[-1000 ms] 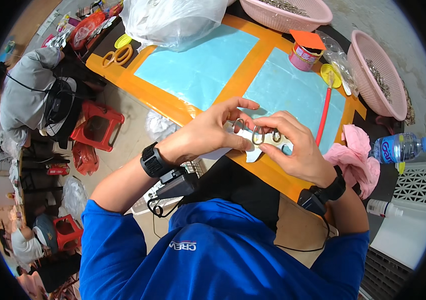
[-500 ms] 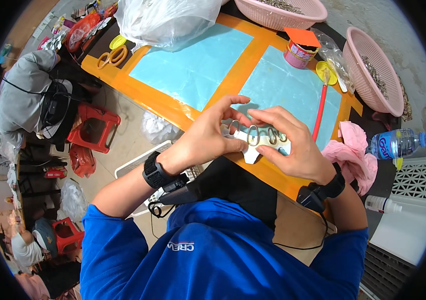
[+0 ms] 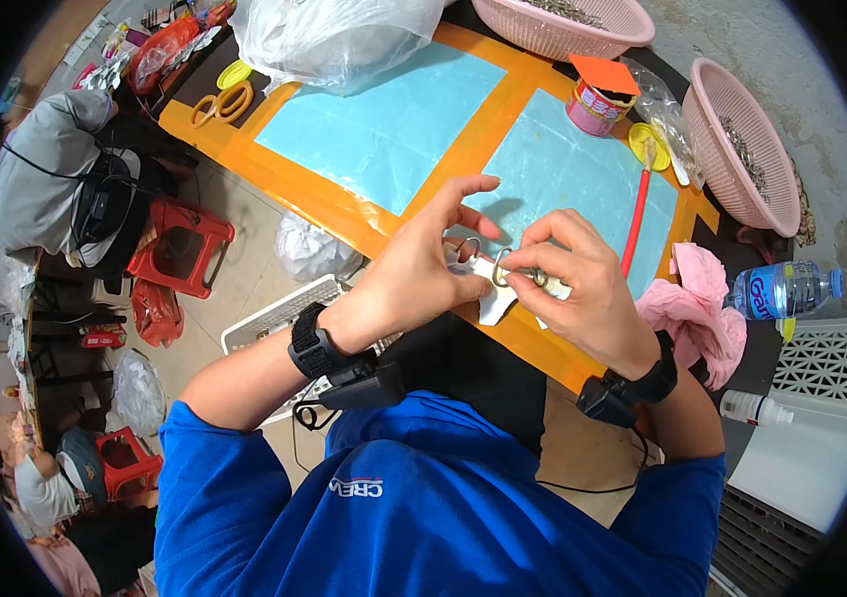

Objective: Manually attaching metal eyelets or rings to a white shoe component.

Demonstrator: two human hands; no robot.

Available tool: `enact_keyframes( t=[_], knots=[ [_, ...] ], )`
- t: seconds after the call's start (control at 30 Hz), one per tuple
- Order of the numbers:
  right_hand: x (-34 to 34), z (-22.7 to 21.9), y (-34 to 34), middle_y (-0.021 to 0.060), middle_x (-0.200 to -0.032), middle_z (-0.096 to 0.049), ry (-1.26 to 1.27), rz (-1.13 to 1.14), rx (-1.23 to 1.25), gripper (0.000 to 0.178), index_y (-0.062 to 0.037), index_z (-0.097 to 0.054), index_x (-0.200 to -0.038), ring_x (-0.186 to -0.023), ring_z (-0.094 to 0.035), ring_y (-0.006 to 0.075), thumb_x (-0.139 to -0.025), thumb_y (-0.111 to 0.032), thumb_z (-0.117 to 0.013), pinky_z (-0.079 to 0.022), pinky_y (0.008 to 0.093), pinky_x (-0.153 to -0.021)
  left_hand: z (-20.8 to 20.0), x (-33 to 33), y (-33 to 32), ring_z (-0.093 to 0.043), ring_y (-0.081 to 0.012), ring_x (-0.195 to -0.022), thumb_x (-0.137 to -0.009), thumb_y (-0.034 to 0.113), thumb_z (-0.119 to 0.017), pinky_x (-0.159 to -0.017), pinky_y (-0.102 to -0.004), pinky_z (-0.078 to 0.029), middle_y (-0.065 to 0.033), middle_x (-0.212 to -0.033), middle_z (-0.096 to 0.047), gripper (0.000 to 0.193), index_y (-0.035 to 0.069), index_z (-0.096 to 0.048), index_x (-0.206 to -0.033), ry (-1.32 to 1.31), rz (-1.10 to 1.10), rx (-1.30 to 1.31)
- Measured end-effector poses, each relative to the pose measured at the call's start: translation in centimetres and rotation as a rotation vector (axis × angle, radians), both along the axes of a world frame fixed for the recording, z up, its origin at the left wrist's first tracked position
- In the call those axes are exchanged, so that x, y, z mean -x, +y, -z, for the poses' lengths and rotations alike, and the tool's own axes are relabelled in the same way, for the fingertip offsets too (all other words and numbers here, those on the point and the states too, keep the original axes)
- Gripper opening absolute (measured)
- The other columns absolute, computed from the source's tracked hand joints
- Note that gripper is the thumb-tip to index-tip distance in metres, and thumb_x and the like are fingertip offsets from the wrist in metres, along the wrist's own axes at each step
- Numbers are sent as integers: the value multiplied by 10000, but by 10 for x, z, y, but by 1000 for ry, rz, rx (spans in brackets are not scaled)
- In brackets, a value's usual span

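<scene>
The left hand [image 3: 423,254] is at the near edge of the table [image 3: 473,144], with its thumb on the white card [image 3: 493,307]. It grasps the card's left part; the index finger is raised clear, and the fingers under the card are hidden. The right hand [image 3: 587,289] pinches a metal loop [image 3: 496,271] between thumb and index finger.

Governing relation: the loop lies at the card's upper edge, between the hands, to the left of the right palm. The right hand is nearer. The loop's long axis runs roughly away from the body, crosswise to the line joining the hands. Whether loop and card touch cannot be told. A second loop [image 3: 476,241] is beside the left fingers.

Beyond the right hand: cloth [image 3: 697,308], brush [image 3: 635,224], bottle [image 3: 781,291]. Farther: can [image 3: 594,111], basket [image 3: 714,139], bag [image 3: 339,45].
</scene>
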State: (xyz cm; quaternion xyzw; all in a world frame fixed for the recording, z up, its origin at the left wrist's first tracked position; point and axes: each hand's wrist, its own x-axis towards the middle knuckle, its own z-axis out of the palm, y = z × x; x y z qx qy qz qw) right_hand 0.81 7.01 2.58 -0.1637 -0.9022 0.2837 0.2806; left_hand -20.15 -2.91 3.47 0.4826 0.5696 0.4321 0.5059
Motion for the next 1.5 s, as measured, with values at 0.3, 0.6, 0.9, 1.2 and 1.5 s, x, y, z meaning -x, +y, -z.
enact_keyframes(
  t=[0.3, 0.6, 0.9, 1.2, 1.5],
  knots=[
    [2, -3, -10, 34, -1005, -636, -47, 114, -117, 105, -75, -790, -906, -1031, -609, 256, -806, -70, -823, -472, 410, -865, 15, -13, -4, -593, -175, -1261, -754, -156, -757, -963, -322, -549, -61, -1501, -511, 1006, 139, -394, -1645, 55, -75, -146],
    [6, -2, -12, 62, -1057, -614, -57, 139, -139, 121, -56, -710, -884, -1117, -583, 295, -802, -39, -797, -450, 428, -900, 14, -14, -4, -628, -190, -1201, -781, -147, -768, -972, -339, -567, -83, -1367, -584, 967, 148, -425, -1636, 95, -87, -116],
    [8, 11, 3, 85, -1034, -593, -70, 152, -111, 174, -57, -663, -924, -1111, -583, 328, -809, -10, -785, -470, 435, -932, 17, -1, 8, -649, -290, -1212, -849, 80, -891, -1011, -410, -551, -132, -1303, -651, 568, 83, -685, -1378, 382, 80, -339],
    [7, 12, 1, 141, -1049, -575, -120, 149, -65, 170, -36, -634, -915, -1101, -562, 365, -813, 16, -761, -470, 459, -966, 41, -3, 10, -566, -378, -1257, -855, 185, -808, -1129, -477, -448, -143, -1293, -672, 387, 60, -764, -1219, 570, -2, -561],
    [12, 8, -6, 138, -1031, -539, -130, 167, -29, 215, -15, -601, -903, -1070, -546, 350, -779, 80, -748, -463, 447, -939, 48, -13, 10, -576, -388, -1229, -824, 65, -770, -1081, -483, -459, -145, -1284, -697, 776, 56, -505, -1554, 437, -81, -506]
  ],
)
